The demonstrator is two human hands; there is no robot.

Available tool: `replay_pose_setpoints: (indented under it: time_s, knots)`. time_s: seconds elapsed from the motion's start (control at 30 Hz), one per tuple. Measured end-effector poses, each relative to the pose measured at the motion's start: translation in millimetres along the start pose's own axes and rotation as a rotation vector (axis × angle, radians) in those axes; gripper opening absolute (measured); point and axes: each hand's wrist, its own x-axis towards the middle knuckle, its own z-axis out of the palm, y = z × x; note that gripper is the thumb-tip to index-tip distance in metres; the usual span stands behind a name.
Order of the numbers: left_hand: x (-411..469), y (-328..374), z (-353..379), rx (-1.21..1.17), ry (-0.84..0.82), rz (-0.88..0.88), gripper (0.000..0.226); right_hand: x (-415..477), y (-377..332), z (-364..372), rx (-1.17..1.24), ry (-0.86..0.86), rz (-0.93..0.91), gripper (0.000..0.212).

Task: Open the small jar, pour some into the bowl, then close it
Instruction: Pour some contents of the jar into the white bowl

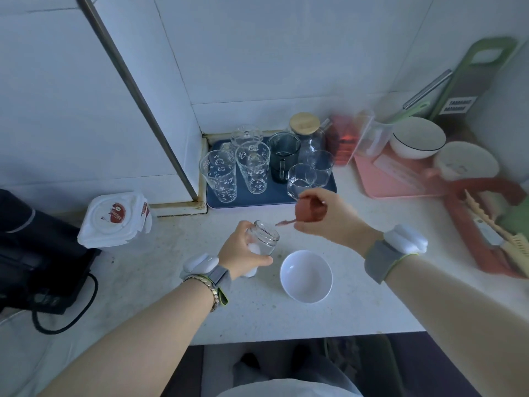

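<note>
A small clear glass jar [264, 237] with white powder at its bottom stands open-mouthed and slightly tilted in my left hand [242, 253], just left of the white bowl [305, 275]. My right hand [329, 217] holds the reddish-brown lid [307, 212] above and to the right of the jar's mouth. A small spoon [284, 222] of the same colour hangs from the lid toward the jar. The bowl sits on the pale counter [257, 310] and looks empty.
A blue tray [332, 184] of several drinking glasses stands behind the hands. A white lidded tub [114, 219] and a black appliance [34, 253] sit at the left. Pink board [400, 179], bowls and a red rack [486, 239] crowd the right. The counter's front edge [286, 338] is close.
</note>
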Motion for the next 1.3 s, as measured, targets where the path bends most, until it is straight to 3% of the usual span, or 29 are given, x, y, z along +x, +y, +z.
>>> replay_pose_setpoints:
  time_s: [0.07, 0.17, 0.37, 0.5, 0.8, 1.17, 1.3]
  knots:
    - [-2.1, 3.5, 0.4, 0.115, 0.005, 0.069, 0.076, -2.5, 15.9, -2.2, 0.176, 0.115, 0.140, 0.054]
    - [-6.0, 11.1, 3.3, 0.298, -0.026, 0.163, 0.078, -12.6, 41.0, -1.8, 0.203, 0.240, 0.270, 0.056]
    - [-14.2, 29.5, 20.4, 0.953, -0.173, 0.235, 0.070, -33.7, 75.0, 7.8, 0.178, 0.272, 0.344, 0.062]
    - [-17.3, 37.5, 32.7, 1.236, -0.169, 0.327, 0.062, -38.8, 79.0, 8.8, 0.140, 0.266, 0.340, 0.064]
    - [-23.6, 62.6, 53.7, 1.507, -0.149, 0.412, 0.070, -40.8, 79.6, 10.5, 0.131, 0.235, 0.336, 0.066]
    - [-37.5, 88.7, 88.0, 2.012, -0.209, 0.634, 0.046, -42.4, 82.8, 9.9, 0.129, 0.249, 0.335, 0.067]
    - [-44.9, 93.7, 97.3, 1.913, -0.278, 0.613, 0.055, -42.6, 85.2, 8.7, 0.136, 0.256, 0.337, 0.068]
